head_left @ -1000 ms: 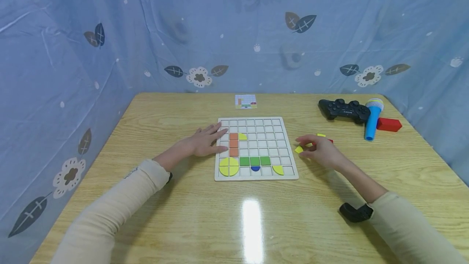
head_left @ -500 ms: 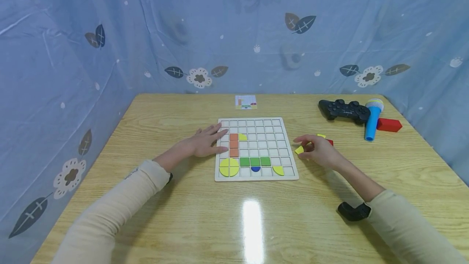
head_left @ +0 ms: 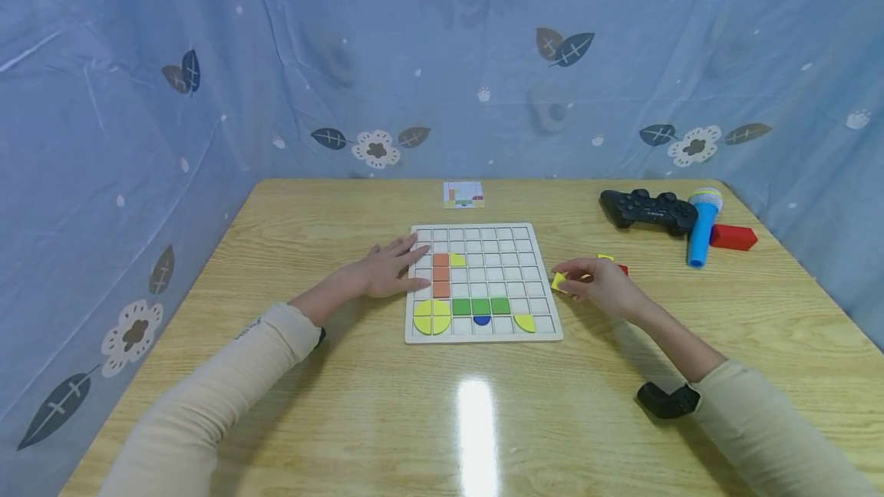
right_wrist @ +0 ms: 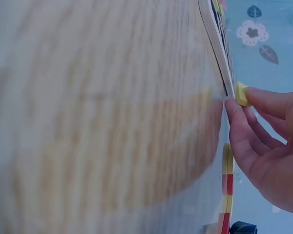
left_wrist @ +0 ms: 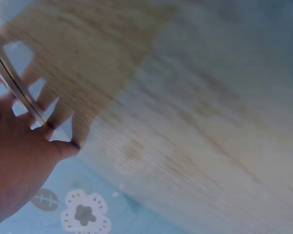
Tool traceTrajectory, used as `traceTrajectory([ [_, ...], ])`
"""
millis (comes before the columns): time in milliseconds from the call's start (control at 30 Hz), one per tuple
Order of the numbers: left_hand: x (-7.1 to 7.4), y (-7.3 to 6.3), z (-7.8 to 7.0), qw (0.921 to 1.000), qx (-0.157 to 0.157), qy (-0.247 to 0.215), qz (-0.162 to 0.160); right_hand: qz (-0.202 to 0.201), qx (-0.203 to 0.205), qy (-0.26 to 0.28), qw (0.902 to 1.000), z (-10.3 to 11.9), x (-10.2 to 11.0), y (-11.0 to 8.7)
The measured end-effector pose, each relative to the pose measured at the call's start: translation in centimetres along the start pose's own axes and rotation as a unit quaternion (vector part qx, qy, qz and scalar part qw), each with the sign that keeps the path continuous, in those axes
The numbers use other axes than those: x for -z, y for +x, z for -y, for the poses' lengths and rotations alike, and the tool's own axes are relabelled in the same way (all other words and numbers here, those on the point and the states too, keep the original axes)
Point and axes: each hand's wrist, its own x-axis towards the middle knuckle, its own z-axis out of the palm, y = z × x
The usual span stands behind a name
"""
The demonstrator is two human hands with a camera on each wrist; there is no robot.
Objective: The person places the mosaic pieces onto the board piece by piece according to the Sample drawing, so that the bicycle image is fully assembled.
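A white grid board [head_left: 476, 340] lies on the table, bearing orange squares [head_left: 440, 274], green squares [head_left: 480, 306], a blue half-round [head_left: 481, 320] and yellow quarter-rounds [head_left: 524, 323]. My left hand [head_left: 387, 271] rests with fingers spread over the board's left edge; in the left wrist view its thumb [left_wrist: 66, 148] lies out to the side. My right hand [head_left: 602, 284] is just beyond the right edge. It pinches a small yellow piece [right_wrist: 241, 93] between thumb and fingers, tilted, close by the board's side. The fingers cover part of that piece.
Loose yellow [head_left: 605, 257] and red pieces [head_left: 624, 270] lie behind my right hand, partly hidden. A small pattern card [head_left: 463, 195] lies beyond the board. At the back right are a black game controller [head_left: 649, 210], a blue toy microphone [head_left: 701, 228] and a red block [head_left: 733, 237].
My right hand has shifted slightly left, bringing the yellow piece from the table beside the board to its right edge. My left hand stays where it was.
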Motion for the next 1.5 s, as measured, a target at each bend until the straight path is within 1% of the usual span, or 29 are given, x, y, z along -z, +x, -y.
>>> traceTrajectory([
  [233,-0.1,0.0,0.0,1.0000,0.000,-0.001,0.001,0.025,-0.017,0.059,0.9978,0.2,0.1,-0.1],
  [367,0.0,0.0,0.0,1.0000,0.003,-0.002,0.001,0.037,-0.014,0.063,0.9972,0.2,0.1,-0.1],
  [500,0.0,-0.1,-0.1,1.0000,0.001,-0.003,0.000,0.059,-0.004,0.064,0.9962,0.5,0.1,-0.1],
  [600,0.0,-0.1,-0.1,1.0000,0.001,-0.002,0.002,0.070,-0.013,0.080,0.9943,0.8,0.0,0.1],
  [733,0.0,-0.1,0.0,1.0000,0.001,-0.001,0.001,0.072,-0.029,0.085,0.9933,1.0,-0.3,0.5],
  [1000,0.0,-0.1,-0.1,1.0000,-0.001,-0.003,-0.002,0.100,-0.016,0.070,0.9924,1.3,-0.8,1.3],
  [1133,0.0,0.0,0.0,1.0000,-0.005,0.001,-0.003,0.119,0.002,0.035,0.9922,1.5,-1.2,1.7],
  [1233,0.1,0.0,0.0,1.0000,-0.006,0.003,-0.001,0.129,0.033,-0.002,0.9910,1.7,-1.5,2.1],
  [1367,0.1,0.0,0.0,1.0000,-0.006,0.002,-0.002,0.126,0.070,-0.035,0.9889,1.7,-2.0,2.5],
  [1433,0.0,0.0,0.0,1.0000,-0.006,0.000,-0.003,0.122,0.082,-0.034,0.9886,1.8,-2.2,2.6],
  [1500,0.0,-0.1,0.0,1.0000,-0.006,-0.001,-0.003,0.116,0.080,-0.029,0.9896,1.8,-2.3,2.7],
])
